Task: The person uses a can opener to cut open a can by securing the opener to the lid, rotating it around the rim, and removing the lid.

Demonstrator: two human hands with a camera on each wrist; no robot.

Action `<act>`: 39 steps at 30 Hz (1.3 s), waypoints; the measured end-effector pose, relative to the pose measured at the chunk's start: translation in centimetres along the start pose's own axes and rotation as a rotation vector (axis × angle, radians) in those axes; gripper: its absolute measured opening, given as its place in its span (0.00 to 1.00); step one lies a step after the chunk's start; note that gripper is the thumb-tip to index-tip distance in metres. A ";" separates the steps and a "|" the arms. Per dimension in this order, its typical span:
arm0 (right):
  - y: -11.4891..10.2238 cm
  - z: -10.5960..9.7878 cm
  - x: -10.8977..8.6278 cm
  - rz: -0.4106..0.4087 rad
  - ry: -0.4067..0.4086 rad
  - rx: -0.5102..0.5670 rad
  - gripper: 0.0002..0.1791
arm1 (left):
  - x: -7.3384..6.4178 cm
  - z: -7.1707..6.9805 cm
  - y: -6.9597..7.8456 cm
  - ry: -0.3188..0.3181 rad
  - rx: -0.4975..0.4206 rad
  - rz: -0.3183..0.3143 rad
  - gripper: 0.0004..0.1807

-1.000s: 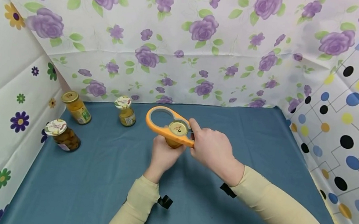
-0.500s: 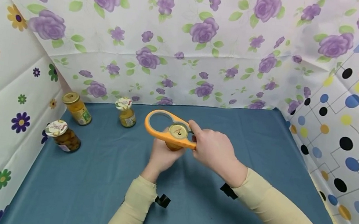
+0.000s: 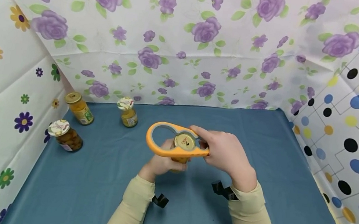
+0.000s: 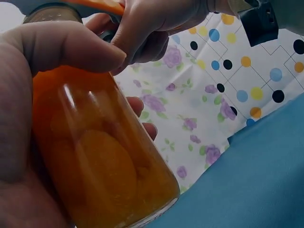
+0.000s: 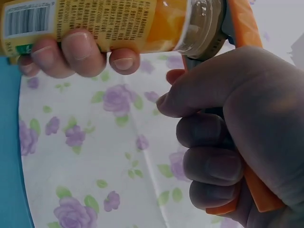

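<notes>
I see left fingers (image 5: 84,50) clamped round one jar (image 4: 104,152), its barcode (image 5: 29,20) visible only from the right wrist; right fingers (image 5: 211,165) grip one opener (image 3: 173,152); three more jars (image 3: 81,110) (image 3: 128,116) (image 3: 69,138) stand leftward.

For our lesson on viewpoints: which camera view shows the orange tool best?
The head view: nearly the whole orange tool shows, around the jar lid. The left wrist view catches only a strip; the right wrist view, pieces the right hand leaves uncovered.
</notes>
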State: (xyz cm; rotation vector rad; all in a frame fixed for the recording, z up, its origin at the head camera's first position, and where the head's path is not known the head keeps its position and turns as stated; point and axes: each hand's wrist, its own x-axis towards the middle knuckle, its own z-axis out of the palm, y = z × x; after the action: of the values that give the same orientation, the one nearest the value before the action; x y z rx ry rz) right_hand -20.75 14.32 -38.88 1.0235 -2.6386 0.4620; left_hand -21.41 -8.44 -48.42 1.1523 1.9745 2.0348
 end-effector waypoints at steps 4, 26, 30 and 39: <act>-0.1 0.4 -0.5 -0.003 0.050 0.033 0.34 | 0.0 0.1 0.0 -0.027 -0.010 0.024 0.21; 1.3 2.0 -1.4 -0.052 0.126 0.113 0.31 | 0.2 0.5 -0.3 -0.065 -0.040 0.032 0.27; 1.4 2.2 -1.5 -0.048 0.144 0.107 0.31 | 0.2 0.5 -0.5 -0.055 -0.023 0.037 0.28; 1.8 2.0 -1.6 -0.012 0.262 0.113 0.29 | 0.1 0.6 -0.5 -0.037 -0.018 -0.020 0.29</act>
State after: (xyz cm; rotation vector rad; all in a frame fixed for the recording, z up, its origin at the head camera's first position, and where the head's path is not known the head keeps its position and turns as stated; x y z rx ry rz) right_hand -21.14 15.81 -41.62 0.9383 -2.3959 0.6991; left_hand -21.34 -7.84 -48.86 1.1534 1.9388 2.0026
